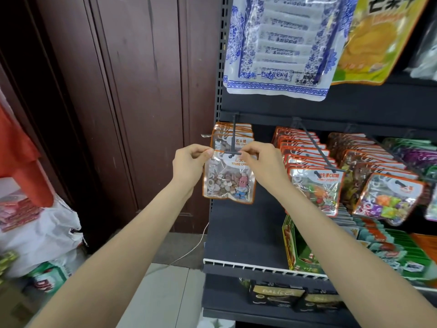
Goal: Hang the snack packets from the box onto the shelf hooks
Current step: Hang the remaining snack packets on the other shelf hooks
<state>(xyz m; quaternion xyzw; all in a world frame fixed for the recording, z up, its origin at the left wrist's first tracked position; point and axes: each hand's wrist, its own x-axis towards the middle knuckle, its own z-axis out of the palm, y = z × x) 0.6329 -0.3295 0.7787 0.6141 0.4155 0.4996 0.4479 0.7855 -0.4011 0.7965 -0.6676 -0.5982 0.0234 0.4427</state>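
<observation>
Now both hands' fingers (206, 153) pinch the stone-candy packet's (228, 181) top corners at the hook (234, 147)

Held packet (229, 178): "STONE CAN…"; black box (276, 295) below: "DALICCA".

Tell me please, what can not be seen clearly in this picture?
- Head view: the hole of the stone candy packet, covered by the hook tip and the right hand.
- The packet's left top corner, under the left hand.
- The supply box: not in the frame.
</observation>
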